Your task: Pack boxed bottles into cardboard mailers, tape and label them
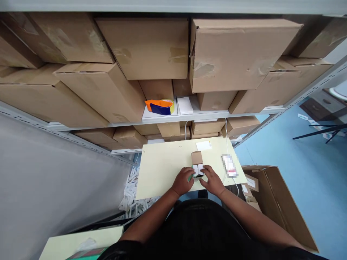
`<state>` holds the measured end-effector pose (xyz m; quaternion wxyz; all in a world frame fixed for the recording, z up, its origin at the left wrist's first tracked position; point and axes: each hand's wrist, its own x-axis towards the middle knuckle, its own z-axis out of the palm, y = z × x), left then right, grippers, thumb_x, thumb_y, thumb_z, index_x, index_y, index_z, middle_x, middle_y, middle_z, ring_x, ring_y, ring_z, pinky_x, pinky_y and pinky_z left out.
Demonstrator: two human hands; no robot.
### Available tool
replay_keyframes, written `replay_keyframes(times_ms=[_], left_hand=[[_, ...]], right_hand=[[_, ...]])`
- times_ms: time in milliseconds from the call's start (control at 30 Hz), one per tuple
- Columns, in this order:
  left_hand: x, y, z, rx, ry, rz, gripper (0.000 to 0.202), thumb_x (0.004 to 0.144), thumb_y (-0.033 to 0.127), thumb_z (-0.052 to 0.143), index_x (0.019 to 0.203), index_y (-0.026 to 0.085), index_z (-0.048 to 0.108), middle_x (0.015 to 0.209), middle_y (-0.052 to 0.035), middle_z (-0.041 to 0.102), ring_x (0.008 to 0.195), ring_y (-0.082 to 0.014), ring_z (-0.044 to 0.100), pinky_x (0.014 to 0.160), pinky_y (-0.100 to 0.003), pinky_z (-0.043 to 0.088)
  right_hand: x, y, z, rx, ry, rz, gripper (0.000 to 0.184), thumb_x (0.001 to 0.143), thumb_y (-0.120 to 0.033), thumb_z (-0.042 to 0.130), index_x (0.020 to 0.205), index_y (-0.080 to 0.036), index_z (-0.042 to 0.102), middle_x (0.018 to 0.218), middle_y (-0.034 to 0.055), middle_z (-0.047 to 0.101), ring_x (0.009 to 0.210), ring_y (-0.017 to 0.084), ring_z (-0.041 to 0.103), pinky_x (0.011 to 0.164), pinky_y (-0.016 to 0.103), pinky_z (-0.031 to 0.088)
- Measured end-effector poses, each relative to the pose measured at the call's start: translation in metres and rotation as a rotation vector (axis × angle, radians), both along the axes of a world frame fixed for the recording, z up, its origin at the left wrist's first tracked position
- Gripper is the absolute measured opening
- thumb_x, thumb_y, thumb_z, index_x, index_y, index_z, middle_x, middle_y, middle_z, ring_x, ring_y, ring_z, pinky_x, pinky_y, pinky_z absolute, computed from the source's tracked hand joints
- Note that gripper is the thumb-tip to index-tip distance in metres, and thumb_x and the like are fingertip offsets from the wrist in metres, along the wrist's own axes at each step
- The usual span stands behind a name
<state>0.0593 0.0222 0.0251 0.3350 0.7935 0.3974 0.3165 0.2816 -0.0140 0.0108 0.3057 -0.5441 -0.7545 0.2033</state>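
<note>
A small cardboard box stands near the front edge of the pale table, its brown lid flap raised at the back and white inner flaps on top. My left hand grips its left side, with the fingers at the white flap. On the opposite side my right hand holds the box, thumb low and fingers over the right flap. A bit of green shows beside my left fingers. What lies inside the box is mostly hidden.
Behind the pale table, shelves hold several cardboard boxes and an orange and blue tape dispenser. A white paper and a blurred phone-like object with a cable lie on the table. A large open carton stands right.
</note>
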Motion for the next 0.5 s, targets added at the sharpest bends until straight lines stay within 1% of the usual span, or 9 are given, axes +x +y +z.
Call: replay_keyframes(times_ms=[67, 133, 167, 233, 267, 300, 367, 433, 500], left_hand=[[-0.002, 0.006, 0.001, -0.015, 0.03, -0.035, 0.029, 0.08, 0.006, 0.058, 0.101, 0.022, 0.069, 0.112, -0.0067, 0.068, 0.11, -0.0238, 0.062, 0.099, -0.043, 0.054], [-0.002, 0.017, 0.002, -0.102, 0.011, 0.014, 0.029, 0.081, 0.007, 0.056, 0.103, 0.022, 0.069, 0.11, -0.0056, 0.067, 0.097, -0.0197, 0.065, 0.091, -0.038, 0.056], [0.0, 0.024, 0.003, -0.16, -0.01, 0.073, 0.033, 0.081, 0.008, 0.056, 0.109, 0.022, 0.067, 0.114, -0.0055, 0.066, 0.09, -0.0172, 0.066, 0.086, -0.035, 0.057], [0.004, 0.042, 0.006, -0.27, -0.056, 0.189, 0.047, 0.08, 0.01, 0.057, 0.126, 0.022, 0.061, 0.125, -0.0068, 0.063, 0.078, -0.013, 0.065, 0.078, -0.032, 0.057], [0.006, 0.05, 0.009, -0.314, -0.073, 0.212, 0.054, 0.079, 0.011, 0.059, 0.132, 0.022, 0.057, 0.128, -0.0073, 0.063, 0.075, -0.0118, 0.064, 0.077, -0.032, 0.057], [0.007, 0.058, 0.012, -0.346, -0.081, 0.203, 0.058, 0.08, 0.013, 0.061, 0.137, 0.022, 0.055, 0.126, -0.0067, 0.064, 0.074, -0.0115, 0.064, 0.077, -0.031, 0.057], [0.006, 0.065, 0.019, -0.363, -0.069, 0.123, 0.052, 0.083, 0.02, 0.064, 0.135, 0.022, 0.057, 0.111, -0.0033, 0.069, 0.074, -0.0125, 0.064, 0.076, -0.03, 0.056], [0.002, 0.062, 0.026, -0.28, -0.012, 0.027, 0.039, 0.085, 0.026, 0.066, 0.125, 0.022, 0.064, 0.1, -0.0019, 0.07, 0.081, -0.0159, 0.065, 0.079, -0.031, 0.056], [-0.006, 0.049, 0.029, -0.127, 0.071, -0.069, 0.03, 0.086, 0.027, 0.069, 0.116, 0.023, 0.069, 0.104, -0.0039, 0.071, 0.095, -0.0207, 0.065, 0.087, -0.036, 0.056]], right_hand=[[-0.004, 0.001, 0.0, 0.018, -0.02, 0.004, 0.033, 0.09, -0.027, 0.066, 0.122, -0.02, 0.063, 0.126, 0.0163, 0.056, 0.118, 0.03, 0.062, 0.1, 0.048, 0.057], [-0.007, 0.002, 0.0, 0.024, -0.021, 0.005, 0.028, 0.092, -0.028, 0.065, 0.118, -0.019, 0.064, 0.125, 0.0165, 0.056, 0.114, 0.029, 0.063, 0.097, 0.046, 0.059], [-0.009, 0.001, -0.001, 0.025, -0.016, 0.008, 0.026, 0.092, -0.028, 0.065, 0.117, -0.02, 0.065, 0.125, 0.0165, 0.056, 0.115, 0.029, 0.063, 0.097, 0.046, 0.059], [-0.011, 0.0, -0.003, 0.024, -0.005, 0.013, 0.025, 0.093, -0.028, 0.065, 0.117, -0.02, 0.064, 0.127, 0.0166, 0.056, 0.117, 0.029, 0.062, 0.099, 0.047, 0.058], [-0.012, -0.001, -0.004, 0.02, -0.001, 0.012, 0.025, 0.093, -0.028, 0.065, 0.117, -0.021, 0.064, 0.128, 0.0165, 0.056, 0.118, 0.03, 0.062, 0.099, 0.048, 0.058], [-0.012, -0.001, -0.005, 0.012, 0.003, 0.006, 0.025, 0.093, -0.028, 0.065, 0.117, -0.021, 0.063, 0.128, 0.0164, 0.056, 0.119, 0.03, 0.062, 0.1, 0.049, 0.057], [-0.012, -0.001, -0.006, -0.012, 0.012, -0.015, 0.026, 0.092, -0.029, 0.065, 0.117, -0.022, 0.063, 0.127, 0.0157, 0.057, 0.118, 0.03, 0.062, 0.099, 0.049, 0.058], [-0.011, -0.001, -0.006, -0.036, 0.025, -0.03, 0.026, 0.092, -0.029, 0.065, 0.117, -0.023, 0.063, 0.127, 0.0149, 0.058, 0.117, 0.029, 0.063, 0.097, 0.048, 0.059], [-0.011, 0.001, -0.005, -0.047, 0.034, -0.042, 0.028, 0.092, -0.031, 0.066, 0.119, -0.022, 0.061, 0.127, 0.0147, 0.059, 0.115, 0.029, 0.064, 0.096, 0.047, 0.059]])
